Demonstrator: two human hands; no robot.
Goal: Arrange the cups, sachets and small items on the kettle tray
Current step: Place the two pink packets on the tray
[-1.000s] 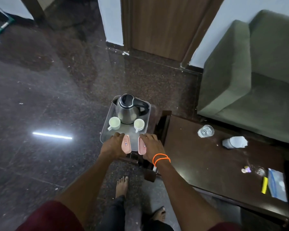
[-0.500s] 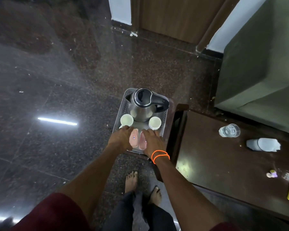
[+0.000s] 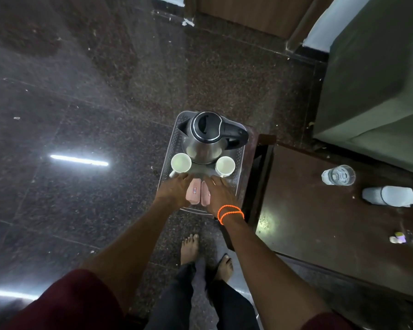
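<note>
Two pink sachets (image 3: 198, 192) lie side by side, touching, at the near end of a perforated grey tray (image 3: 239, 163). The left hand (image 3: 174, 190) and right hand (image 3: 218, 192) lie flat beside them, fingers spread in a wide grip, holding nothing. Beyond stand two white cups (image 3: 181, 162), round and glossy, flanking a steel kettle (image 3: 206, 136) with a black lid. Right of it, a dark polished surface (image 3: 320, 222) carries a clear glass (image 3: 338, 175). Speckled stone floor (image 3: 81, 91) surrounds everything. The sachets' print is too small to read.
</note>
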